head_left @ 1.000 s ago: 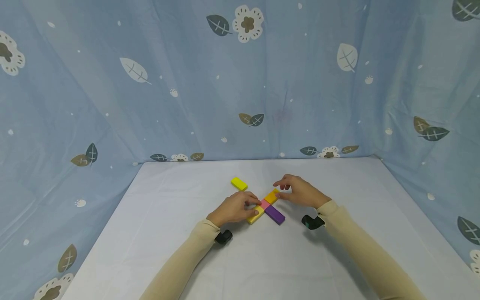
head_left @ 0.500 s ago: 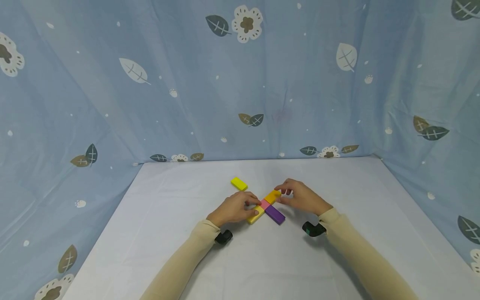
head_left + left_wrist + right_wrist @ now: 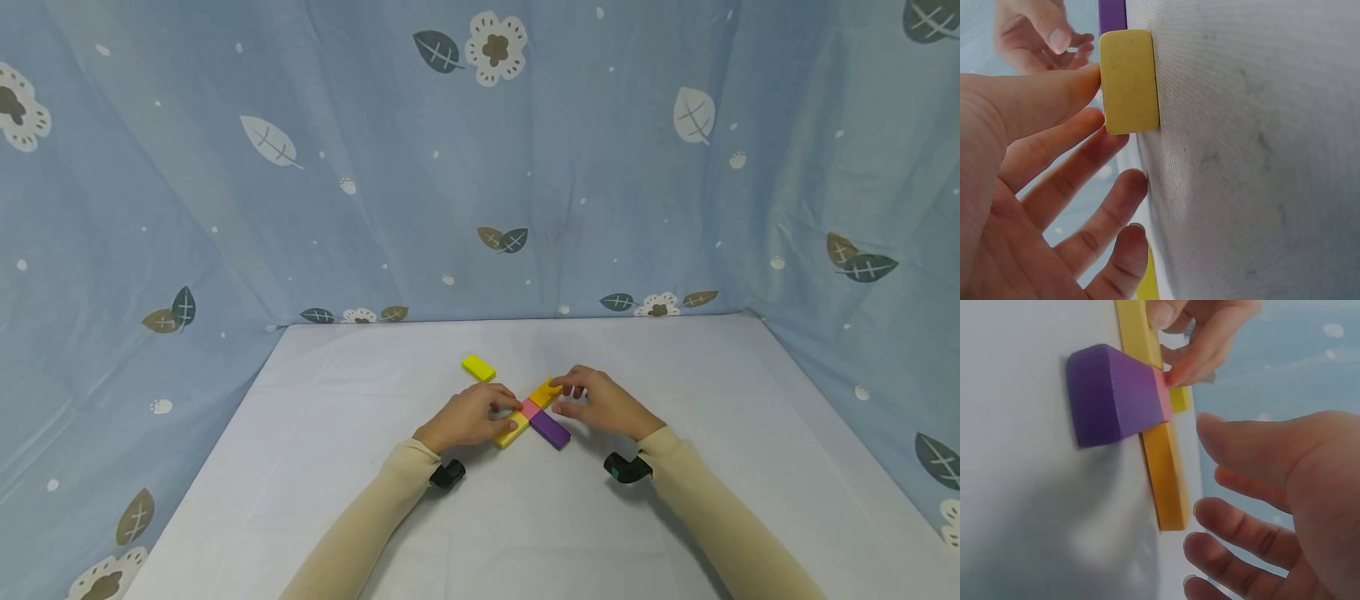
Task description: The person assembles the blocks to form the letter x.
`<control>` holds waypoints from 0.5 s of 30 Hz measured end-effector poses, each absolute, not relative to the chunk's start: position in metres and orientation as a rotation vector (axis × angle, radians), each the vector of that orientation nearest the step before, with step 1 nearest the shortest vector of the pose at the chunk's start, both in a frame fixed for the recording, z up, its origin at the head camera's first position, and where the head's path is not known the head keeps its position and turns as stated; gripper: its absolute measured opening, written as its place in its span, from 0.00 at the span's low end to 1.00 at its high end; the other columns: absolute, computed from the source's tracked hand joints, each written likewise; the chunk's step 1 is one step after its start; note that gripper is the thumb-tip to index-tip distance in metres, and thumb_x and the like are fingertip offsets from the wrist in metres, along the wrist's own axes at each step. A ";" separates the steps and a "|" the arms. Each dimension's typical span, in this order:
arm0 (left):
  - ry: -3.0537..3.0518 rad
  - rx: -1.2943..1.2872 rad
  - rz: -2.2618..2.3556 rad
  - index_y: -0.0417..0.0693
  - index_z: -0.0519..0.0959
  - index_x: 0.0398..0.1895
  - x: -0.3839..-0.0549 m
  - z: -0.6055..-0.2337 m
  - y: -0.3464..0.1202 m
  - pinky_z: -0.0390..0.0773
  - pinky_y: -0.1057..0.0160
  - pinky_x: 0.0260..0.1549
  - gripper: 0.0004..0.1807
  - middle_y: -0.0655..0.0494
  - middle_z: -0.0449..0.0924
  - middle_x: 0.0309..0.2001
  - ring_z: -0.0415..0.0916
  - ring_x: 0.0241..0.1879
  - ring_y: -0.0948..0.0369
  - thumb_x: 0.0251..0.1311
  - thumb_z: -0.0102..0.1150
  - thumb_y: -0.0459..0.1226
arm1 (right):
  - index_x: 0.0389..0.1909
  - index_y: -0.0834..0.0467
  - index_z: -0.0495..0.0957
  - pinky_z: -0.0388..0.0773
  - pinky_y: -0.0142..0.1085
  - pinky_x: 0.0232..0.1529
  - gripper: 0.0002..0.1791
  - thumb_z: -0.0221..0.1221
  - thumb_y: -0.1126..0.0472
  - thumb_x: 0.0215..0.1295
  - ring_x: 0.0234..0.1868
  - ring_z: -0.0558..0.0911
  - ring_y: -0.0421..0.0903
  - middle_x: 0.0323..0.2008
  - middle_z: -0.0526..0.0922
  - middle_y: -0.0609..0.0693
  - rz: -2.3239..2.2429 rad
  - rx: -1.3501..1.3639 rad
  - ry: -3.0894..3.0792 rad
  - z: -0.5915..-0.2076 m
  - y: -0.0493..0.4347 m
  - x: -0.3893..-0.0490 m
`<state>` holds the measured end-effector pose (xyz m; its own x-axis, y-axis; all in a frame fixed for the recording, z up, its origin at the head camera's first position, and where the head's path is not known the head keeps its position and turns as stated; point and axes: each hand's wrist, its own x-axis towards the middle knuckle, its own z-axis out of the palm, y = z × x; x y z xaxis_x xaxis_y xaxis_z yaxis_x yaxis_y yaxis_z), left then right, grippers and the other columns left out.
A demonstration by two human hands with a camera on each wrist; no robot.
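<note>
In the head view several small blocks lie joined on the white surface: a pale yellow block [image 3: 510, 432], a pink block [image 3: 529, 408], an orange block [image 3: 543, 393] and a purple block [image 3: 551, 430]. My left hand [image 3: 468, 414] rests its thumb on the pale yellow block's upper face, seen closely in the left wrist view, and its index fingertip on the pink block. Fingers loosely bent, my right hand [image 3: 603, 406] is beside the orange block; in the right wrist view its thumb and fingertips stand apart, and I cannot tell whether one touches the block.
A bright yellow block [image 3: 478, 367] lies separately behind the joined blocks, nearer the back edge. The white cloth surface [image 3: 360, 500] meets a blue patterned curtain [image 3: 390, 192] at the back and sides. Black wrist cameras [image 3: 627, 468] hang under both wrists.
The right hand has moved slightly toward me, its thumb coming off the orange block. Left hand and blocks look unmoved.
</note>
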<state>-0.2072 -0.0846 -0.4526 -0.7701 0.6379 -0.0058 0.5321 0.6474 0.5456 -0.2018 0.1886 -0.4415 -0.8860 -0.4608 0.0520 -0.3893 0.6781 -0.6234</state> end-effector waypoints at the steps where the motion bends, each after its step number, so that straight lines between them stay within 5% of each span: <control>1: 2.666 0.957 0.792 0.53 0.86 0.59 -0.207 -0.453 -0.085 0.81 0.55 0.57 0.18 0.58 0.84 0.59 0.81 0.57 0.59 0.68 0.66 0.43 | 0.61 0.60 0.82 0.78 0.33 0.42 0.24 0.68 0.54 0.68 0.44 0.78 0.45 0.45 0.84 0.50 -1.002 -0.710 2.773 -0.443 0.189 -0.202; 15: 2.668 0.947 0.795 0.52 0.86 0.59 -0.208 -0.453 -0.084 0.82 0.55 0.58 0.19 0.58 0.85 0.59 0.81 0.57 0.58 0.67 0.67 0.43 | 0.59 0.61 0.83 0.78 0.32 0.41 0.24 0.70 0.53 0.66 0.43 0.77 0.45 0.44 0.84 0.49 -1.044 -0.755 2.745 -0.451 0.186 -0.197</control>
<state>-0.2077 -0.0839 -0.4527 -0.7746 0.6324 -0.0089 0.5245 0.6501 0.5498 -0.1970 0.1859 -0.4511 -0.8704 -0.4870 0.0726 -0.4121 0.6398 -0.6487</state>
